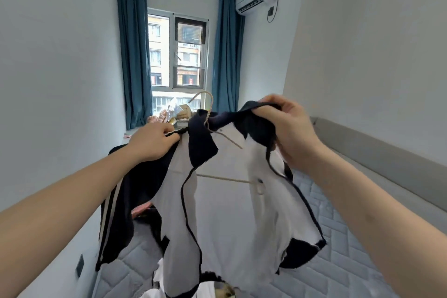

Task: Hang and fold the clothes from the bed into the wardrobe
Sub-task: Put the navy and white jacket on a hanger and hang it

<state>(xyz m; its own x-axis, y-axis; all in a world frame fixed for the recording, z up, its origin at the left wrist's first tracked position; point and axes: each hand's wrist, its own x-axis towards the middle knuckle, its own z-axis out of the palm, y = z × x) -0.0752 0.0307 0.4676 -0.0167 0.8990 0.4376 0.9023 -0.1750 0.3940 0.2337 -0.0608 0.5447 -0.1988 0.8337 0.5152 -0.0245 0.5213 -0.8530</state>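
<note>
Navy-and-white jacket (225, 203) hangs open on a hanger (219, 133). Left hand (151, 141) and right hand (287, 128) each pinch its collar above the bed (338, 261).

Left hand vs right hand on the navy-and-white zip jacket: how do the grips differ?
The left hand pinches a thin dark edge of the navy-and-white zip jacket at one shoulder; the right hand bunches a thicker fold of navy fabric at the other. The left hand sits lower, the right hand higher and nearer the camera. Both hold the jacket up over the beige wire hanger.

Jacket (225, 201) navy, white lining; curtains (131, 43) teal; mattress (338, 261) grey quilted.
</note>
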